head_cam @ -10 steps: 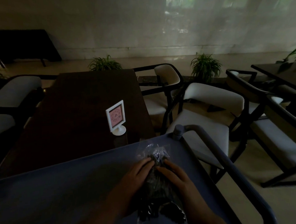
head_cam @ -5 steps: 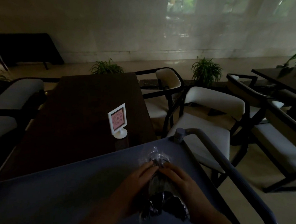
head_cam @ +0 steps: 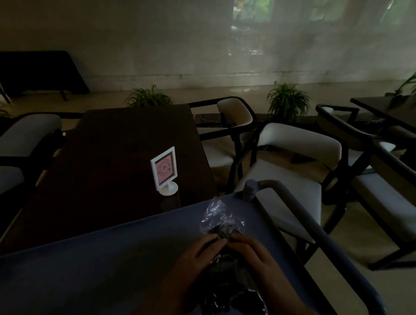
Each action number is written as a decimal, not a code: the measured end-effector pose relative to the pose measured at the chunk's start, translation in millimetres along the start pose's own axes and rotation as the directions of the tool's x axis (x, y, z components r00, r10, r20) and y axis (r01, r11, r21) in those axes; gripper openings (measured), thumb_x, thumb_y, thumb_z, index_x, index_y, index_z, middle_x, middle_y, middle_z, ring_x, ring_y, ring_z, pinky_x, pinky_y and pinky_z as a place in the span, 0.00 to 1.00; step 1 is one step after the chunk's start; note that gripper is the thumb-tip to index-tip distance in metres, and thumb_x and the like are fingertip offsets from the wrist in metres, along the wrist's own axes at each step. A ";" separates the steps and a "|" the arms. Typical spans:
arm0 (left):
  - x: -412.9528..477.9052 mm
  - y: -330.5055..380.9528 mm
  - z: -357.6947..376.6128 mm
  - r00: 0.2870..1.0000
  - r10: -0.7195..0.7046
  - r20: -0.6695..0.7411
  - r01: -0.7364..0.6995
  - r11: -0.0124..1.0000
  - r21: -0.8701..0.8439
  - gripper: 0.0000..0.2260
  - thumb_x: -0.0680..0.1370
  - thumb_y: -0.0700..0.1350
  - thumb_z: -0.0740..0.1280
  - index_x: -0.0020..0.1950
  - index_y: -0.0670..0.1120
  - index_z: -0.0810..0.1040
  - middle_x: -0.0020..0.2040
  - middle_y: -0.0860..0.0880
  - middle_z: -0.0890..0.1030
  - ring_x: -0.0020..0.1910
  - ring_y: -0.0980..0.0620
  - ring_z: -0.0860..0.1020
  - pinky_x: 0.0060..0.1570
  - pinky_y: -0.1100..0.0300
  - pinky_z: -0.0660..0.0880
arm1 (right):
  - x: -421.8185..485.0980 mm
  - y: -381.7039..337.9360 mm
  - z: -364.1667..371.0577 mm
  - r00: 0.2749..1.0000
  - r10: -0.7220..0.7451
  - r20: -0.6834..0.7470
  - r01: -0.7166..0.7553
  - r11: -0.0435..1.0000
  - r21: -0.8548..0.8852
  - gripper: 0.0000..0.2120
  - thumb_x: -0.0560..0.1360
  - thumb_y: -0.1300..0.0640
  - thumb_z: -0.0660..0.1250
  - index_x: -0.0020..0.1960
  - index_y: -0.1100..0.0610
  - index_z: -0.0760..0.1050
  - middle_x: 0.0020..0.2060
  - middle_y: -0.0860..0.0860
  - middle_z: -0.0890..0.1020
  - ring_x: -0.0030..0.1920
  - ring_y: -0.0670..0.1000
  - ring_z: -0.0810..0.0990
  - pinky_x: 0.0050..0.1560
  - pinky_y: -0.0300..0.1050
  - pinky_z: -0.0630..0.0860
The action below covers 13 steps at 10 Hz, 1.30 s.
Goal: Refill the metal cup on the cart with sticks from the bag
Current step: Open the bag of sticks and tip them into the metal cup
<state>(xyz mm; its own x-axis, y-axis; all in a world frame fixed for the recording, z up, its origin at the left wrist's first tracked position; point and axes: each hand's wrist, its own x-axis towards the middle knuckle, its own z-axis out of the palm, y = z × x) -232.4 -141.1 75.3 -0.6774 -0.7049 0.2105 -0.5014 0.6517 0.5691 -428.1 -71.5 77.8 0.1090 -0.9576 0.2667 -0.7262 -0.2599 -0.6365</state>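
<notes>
A clear crinkled plastic bag (head_cam: 221,220) with dark contents lies on the blue-grey cart top (head_cam: 87,276), near its right side. My left hand (head_cam: 197,264) and my right hand (head_cam: 258,262) both grip the bag, fingertips meeting near its upper part. The bag's open end points away from me, loose and wrinkled. The scene is dim, so the contents read only as a dark mass. No metal cup shows in this view.
The cart's tubular handle (head_cam: 302,224) runs along its right side. Beyond the cart stands a dark wooden table (head_cam: 118,163) with a small white sign stand (head_cam: 164,170). White-cushioned chairs (head_cam: 300,151) stand to the right and left, and plants along the wall.
The view has tilted up, so cart and hands sit lower in frame. My fingers have closed in together over the bag's upper part.
</notes>
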 end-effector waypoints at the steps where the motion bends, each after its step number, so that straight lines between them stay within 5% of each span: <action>1: 4.9 -5.5 2.6 0.999 0.050 -0.015 -0.047 0.991 0.123 0.26 0.75 0.52 0.70 0.72 0.48 0.71 0.69 0.47 0.75 0.66 0.51 0.75 0.68 0.63 0.65 | 3.9 -3.5 -8.9 0.999 -0.053 0.014 0.053 0.999 0.003 0.25 0.73 0.40 0.67 0.68 0.42 0.68 0.67 0.37 0.69 0.67 0.40 0.72 0.63 0.43 0.72; 2: 18.4 -8.4 -3.6 0.998 0.060 0.022 -0.063 0.988 0.142 0.25 0.71 0.51 0.72 0.67 0.46 0.76 0.62 0.46 0.81 0.60 0.48 0.79 0.60 0.58 0.76 | 12.2 -2.9 -17.4 0.995 -0.080 0.057 0.077 0.995 0.064 0.30 0.68 0.42 0.74 0.67 0.44 0.69 0.63 0.40 0.75 0.63 0.43 0.77 0.60 0.47 0.75; 3: 27.0 -8.6 -14.4 0.998 0.036 0.054 -0.039 0.997 0.061 0.19 0.71 0.49 0.72 0.62 0.53 0.78 0.55 0.58 0.77 0.56 0.54 0.76 0.55 0.63 0.72 | 17.1 2.3 -19.5 0.998 -0.039 0.040 0.035 0.995 0.097 0.31 0.67 0.44 0.76 0.67 0.50 0.73 0.61 0.47 0.78 0.61 0.48 0.78 0.58 0.52 0.76; 4: 30.3 -8.5 -21.2 0.996 -0.032 0.080 0.031 0.999 0.011 0.19 0.69 0.51 0.72 0.58 0.57 0.75 0.58 0.58 0.74 0.56 0.56 0.75 0.56 0.57 0.76 | 20.9 7.4 -15.8 1.000 0.001 -0.026 0.004 0.984 0.179 0.29 0.67 0.51 0.79 0.65 0.46 0.74 0.61 0.48 0.78 0.62 0.48 0.77 0.59 0.52 0.77; 5: 39.0 -8.3 -29.1 0.971 -0.193 0.140 0.213 0.966 -0.149 0.25 0.63 0.57 0.74 0.56 0.59 0.70 0.56 0.58 0.73 0.53 0.59 0.76 0.52 0.56 0.79 | 30.6 3.4 -16.7 0.995 0.068 -0.068 -0.049 0.967 0.249 0.28 0.64 0.46 0.80 0.60 0.35 0.74 0.59 0.48 0.79 0.60 0.48 0.79 0.59 0.49 0.77; 6: 50.3 -11.1 -32.5 0.938 -0.225 0.263 0.252 0.965 -0.072 0.34 0.60 0.61 0.75 0.63 0.57 0.68 0.61 0.58 0.71 0.60 0.57 0.74 0.60 0.59 0.75 | 34.3 14.2 -13.1 0.987 0.161 -0.011 -0.153 0.955 0.253 0.30 0.60 0.43 0.80 0.60 0.40 0.75 0.58 0.48 0.80 0.58 0.44 0.80 0.58 0.46 0.78; 7: 54.4 -22.6 -27.2 0.854 -0.290 0.432 0.283 0.956 0.082 0.45 0.66 0.61 0.75 0.77 0.55 0.56 0.76 0.55 0.60 0.75 0.51 0.59 0.72 0.58 0.56 | 30.8 15.3 -13.7 0.931 0.309 0.195 -0.357 0.881 0.310 0.36 0.61 0.50 0.76 0.65 0.42 0.65 0.58 0.40 0.76 0.55 0.36 0.78 0.53 0.32 0.76; 8: 55.2 -26.7 -25.3 0.837 -0.319 0.446 0.353 0.936 0.007 0.43 0.65 0.62 0.75 0.75 0.59 0.59 0.76 0.56 0.63 0.74 0.54 0.62 0.74 0.56 0.57 | 33.6 26.9 -12.5 0.870 0.406 0.281 -0.478 0.835 0.272 0.37 0.68 0.56 0.74 0.70 0.44 0.57 0.62 0.44 0.73 0.63 0.45 0.76 0.59 0.34 0.75; 9: 56.6 -20.3 -32.6 0.858 -0.289 0.424 0.371 0.920 -0.124 0.44 0.66 0.57 0.77 0.76 0.55 0.59 0.73 0.59 0.65 0.71 0.58 0.64 0.72 0.60 0.59 | 37.2 25.4 -13.7 0.867 0.393 0.305 -0.463 0.861 0.208 0.33 0.70 0.58 0.73 0.70 0.48 0.62 0.60 0.46 0.75 0.63 0.46 0.76 0.56 0.30 0.74; 10: 57.0 -14.6 -43.8 0.900 -0.248 0.358 0.345 0.908 -0.238 0.36 0.68 0.54 0.76 0.72 0.56 0.65 0.66 0.59 0.72 0.65 0.58 0.72 0.61 0.64 0.70 | 42.4 21.3 -14.6 0.938 0.281 0.204 -0.318 0.931 0.181 0.25 0.67 0.55 0.75 0.60 0.41 0.72 0.58 0.42 0.79 0.58 0.37 0.77 0.57 0.28 0.71; 11: 55.7 -14.3 -47.3 0.928 -0.242 0.282 0.314 0.917 -0.247 0.25 0.72 0.53 0.73 0.67 0.60 0.71 0.61 0.60 0.77 0.60 0.63 0.75 0.60 0.62 0.74 | 44.5 13.2 -19.4 0.953 0.277 0.119 -0.295 0.940 0.170 0.21 0.64 0.50 0.77 0.52 0.34 0.73 0.51 0.40 0.82 0.54 0.36 0.79 0.57 0.36 0.75; 12: 51.6 -13.5 -42.0 0.935 -0.245 0.258 0.310 0.916 -0.254 0.15 0.74 0.56 0.69 0.58 0.70 0.73 0.56 0.65 0.79 0.56 0.66 0.76 0.58 0.61 0.75 | 40.3 16.4 -13.7 0.966 0.254 0.055 -0.260 0.954 0.148 0.22 0.67 0.53 0.77 0.49 0.30 0.73 0.46 0.31 0.82 0.52 0.29 0.78 0.53 0.28 0.73; 13: 50.0 -10.4 -34.8 0.944 -0.241 0.227 0.306 0.896 -0.323 0.12 0.76 0.53 0.68 0.56 0.69 0.77 0.54 0.65 0.82 0.55 0.68 0.78 0.57 0.63 0.74 | 37.6 11.2 -14.1 0.959 0.281 0.018 -0.281 0.946 0.161 0.19 0.70 0.56 0.75 0.52 0.36 0.75 0.47 0.36 0.83 0.52 0.32 0.79 0.57 0.33 0.74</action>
<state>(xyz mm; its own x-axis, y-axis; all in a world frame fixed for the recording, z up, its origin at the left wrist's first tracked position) -242.4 -192.8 107.5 -0.6405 -0.7586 -0.1191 -0.4829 0.2773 0.8306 -441.8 -108.6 90.9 -0.0878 -0.9941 0.0640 -0.6086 0.0027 -0.7935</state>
